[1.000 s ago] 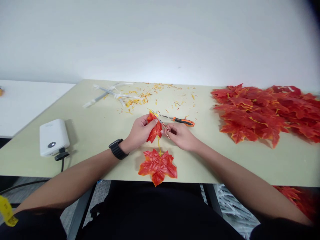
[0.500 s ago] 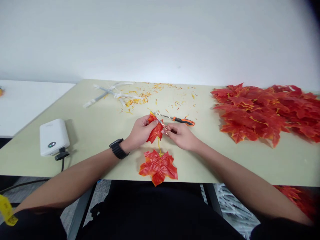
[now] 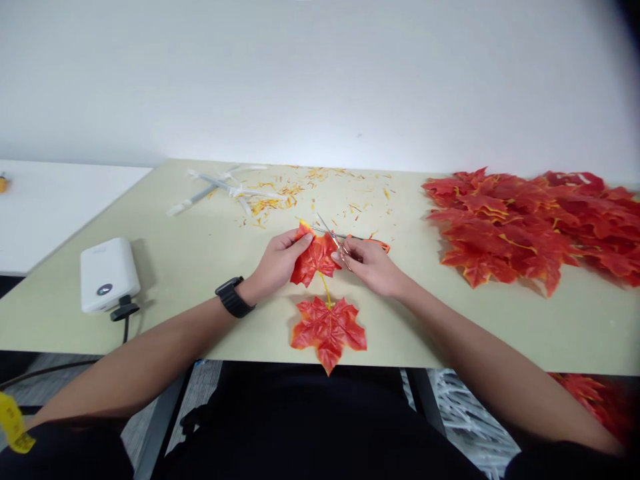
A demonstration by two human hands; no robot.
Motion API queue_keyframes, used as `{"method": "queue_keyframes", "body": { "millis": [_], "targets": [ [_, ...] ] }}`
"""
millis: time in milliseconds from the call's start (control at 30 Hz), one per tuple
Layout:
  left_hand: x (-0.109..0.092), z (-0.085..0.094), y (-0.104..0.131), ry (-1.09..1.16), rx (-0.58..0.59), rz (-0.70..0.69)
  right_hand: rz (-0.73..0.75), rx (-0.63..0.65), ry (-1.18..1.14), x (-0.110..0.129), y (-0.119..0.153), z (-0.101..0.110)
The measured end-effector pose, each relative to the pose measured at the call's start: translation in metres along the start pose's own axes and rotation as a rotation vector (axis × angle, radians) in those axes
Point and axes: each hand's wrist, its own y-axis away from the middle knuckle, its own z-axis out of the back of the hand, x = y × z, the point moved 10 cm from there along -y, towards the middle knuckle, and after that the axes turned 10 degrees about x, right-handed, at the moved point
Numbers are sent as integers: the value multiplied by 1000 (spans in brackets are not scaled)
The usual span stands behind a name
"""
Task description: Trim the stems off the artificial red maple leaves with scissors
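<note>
Left hand (image 3: pixel 281 261)'s pinching the faux maple leaf (image 3: pixel 316 257), right hand (image 3: pixel 374 267)'s fingers gripping scissors (image 3: pixel 338 243) at its right edge, tips slanting away-left.

Polished metal scissors (image 3: pixel 333 237) gleam; the lower leaf (image 3: pixel 329 330) shows a creased, softly glossy face. The surface (image 3: pixel 190 253) looks smooth and matt, the power bank (image 3: pixel 107 270) smooth plastic.

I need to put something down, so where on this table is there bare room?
Two bare patches: between the white device and the left hand, and between the right forearm and the leaf pile. It is crowded in the middle, with the held leaf, scissors, lower leaf and screwdriver, and behind them, with yellow scraps and pale strips.
</note>
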Motion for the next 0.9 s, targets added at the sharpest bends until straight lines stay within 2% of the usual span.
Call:
{"method": "queue_keyframes", "body": {
  "millis": [267, 633, 900],
  "targets": [
    [0, 5, 0, -41, -43, 18, 17, 40, 56, -2, 0, -8],
    [5, -2, -1, 68, 35, 55, 83, 81, 51, 9, 0, -13],
    [7, -2, 0, 82, 23, 85, 84, 90, 11, 8, 0, -15]
  ]
}}
